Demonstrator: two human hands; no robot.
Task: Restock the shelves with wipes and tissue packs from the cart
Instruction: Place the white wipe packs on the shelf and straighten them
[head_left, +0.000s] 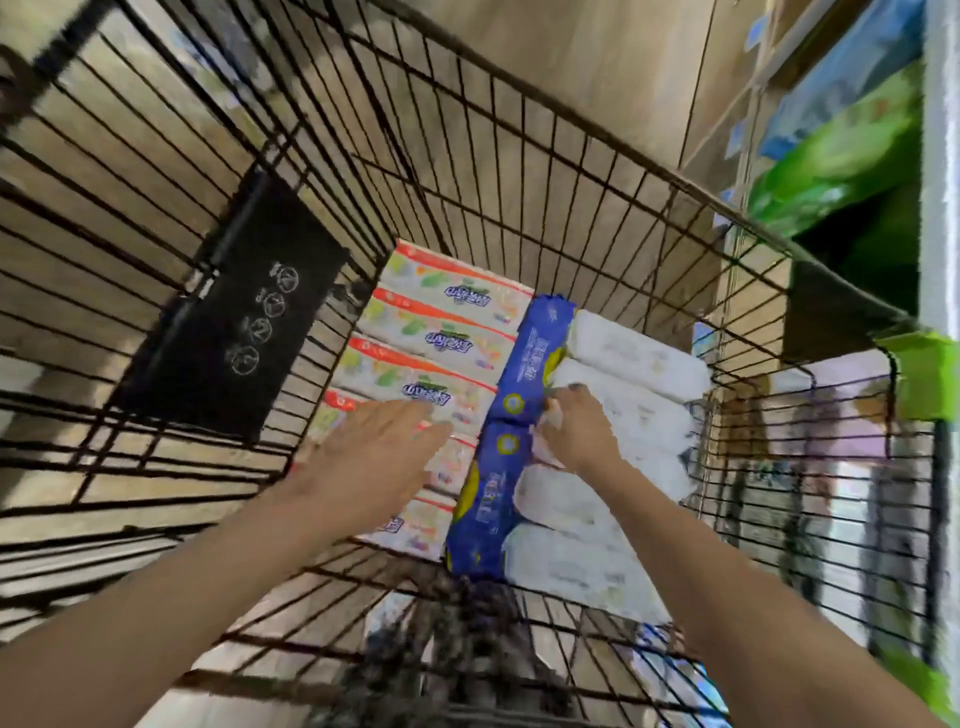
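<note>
Both my hands are down inside the black wire shopping cart (519, 130), and everything sits around the long blue plastic-wrapped pack with yellow print (514, 415), which stands on edge in the middle of the load. Left of it lies a stack of white tissue packs with orange stripes and colourful print (447, 332). My left hand (374, 447) hovers flat over them, fingers straight and spread, holding nothing. Right of the blue pack is a row of soft white wipe packs (634, 374). My right hand (576, 431) lies over them with fingers curled into the seam against the blue pack's edge. The blur keeps me from telling whether they have closed on it.

The blue pack looks wedged tight between its neighbours, so a one-sided pull could drag the white packs askew or let the slick wrap slip from my fingertips. Lifted by one end, it may sag or catch the cart's wires. The shelf of green packs (841, 161), up and right of the blue pack, waits
</note>
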